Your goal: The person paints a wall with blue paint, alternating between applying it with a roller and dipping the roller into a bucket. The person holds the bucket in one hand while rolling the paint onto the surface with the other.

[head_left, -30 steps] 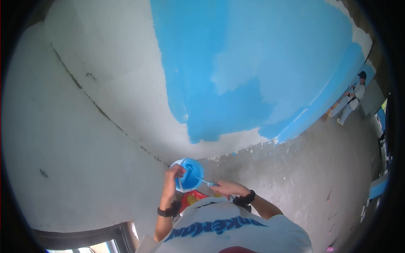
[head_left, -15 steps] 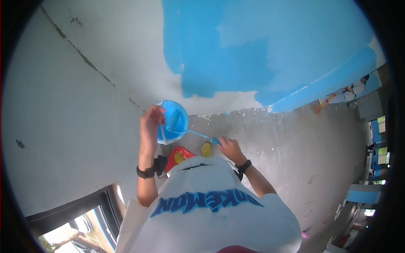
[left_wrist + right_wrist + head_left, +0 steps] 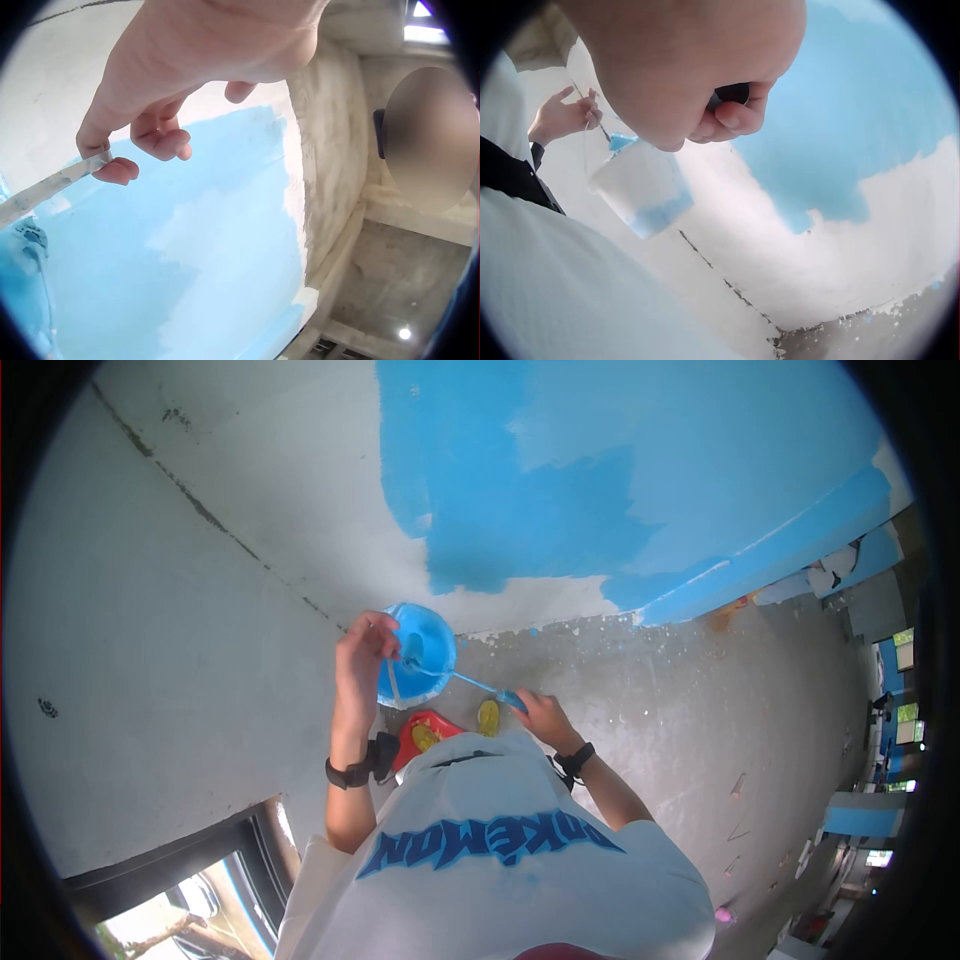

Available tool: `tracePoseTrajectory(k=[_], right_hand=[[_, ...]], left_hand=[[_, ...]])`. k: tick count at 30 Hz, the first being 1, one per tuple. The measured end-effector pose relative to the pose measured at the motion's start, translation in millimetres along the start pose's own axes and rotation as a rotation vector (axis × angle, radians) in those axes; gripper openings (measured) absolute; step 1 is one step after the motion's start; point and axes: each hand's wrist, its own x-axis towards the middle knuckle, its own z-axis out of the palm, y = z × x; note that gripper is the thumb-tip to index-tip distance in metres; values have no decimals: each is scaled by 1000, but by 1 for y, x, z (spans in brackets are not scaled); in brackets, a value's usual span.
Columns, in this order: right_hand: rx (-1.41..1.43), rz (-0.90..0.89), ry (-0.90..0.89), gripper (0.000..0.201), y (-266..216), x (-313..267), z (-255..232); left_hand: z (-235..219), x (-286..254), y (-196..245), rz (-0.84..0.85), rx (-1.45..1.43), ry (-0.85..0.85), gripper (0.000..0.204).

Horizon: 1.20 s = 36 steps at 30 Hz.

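My left hand holds up a bucket by its pale handle, which is hooked in a curled finger. White outside with blue smears, the bucket hangs in front of me, blue paint coating its inside. With my right hand I grip the blue handle of a paint roller. Its thin, paint-covered rod runs over the rim, and the roller head lies inside the bucket. In the right wrist view the fingers of my right hand wrap the grip, whose dark end shows.
Ahead stands a wall partly painted blue, with bare white left of it. A grey-white wall closes in on the left, above a window. By my yellow shoes sits a red object. Another person is far right.
The head view has tilted down, so bucket and hands appear higher in it than a second ago. Since half a second ago the bucket has shifted slightly right. Both hands keep their holds.
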Motion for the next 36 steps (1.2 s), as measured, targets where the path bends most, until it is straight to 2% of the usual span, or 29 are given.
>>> tracePoseTrajectory(k=[5, 9, 11, 17, 24, 27, 31, 33, 36], right_hand=[[157, 127, -46, 21, -5, -1, 1], [178, 119, -83, 23, -6, 0, -4], [267, 161, -111, 25, -10, 2, -9], [297, 252, -191, 26, -13, 5, -12], [254, 178, -193, 25, -13, 3, -7], [437, 219, -156, 25, -17, 2, -9], [383, 183, -188, 27, -18, 8, -17], [424, 256, -286, 28, -22, 6, -26], [437, 185, -203, 27, -20, 8, -31]], left_hand=[[1, 0, 1, 4, 15, 2, 55], [4, -2, 4, -11, 18, 10, 55], [6, -3, 7, -19, 19, 20, 55], [7, -4, 9, -2, 11, -3, 54], [3, -2, 2, 0, -18, -2, 55], [2, -5, -1, 3, -60, 44, 56], [2, -5, 8, 11, -94, 5, 57], [5, -7, 12, 22, -55, 15, 57], [2, -10, 9, 5, -29, 60, 57]])
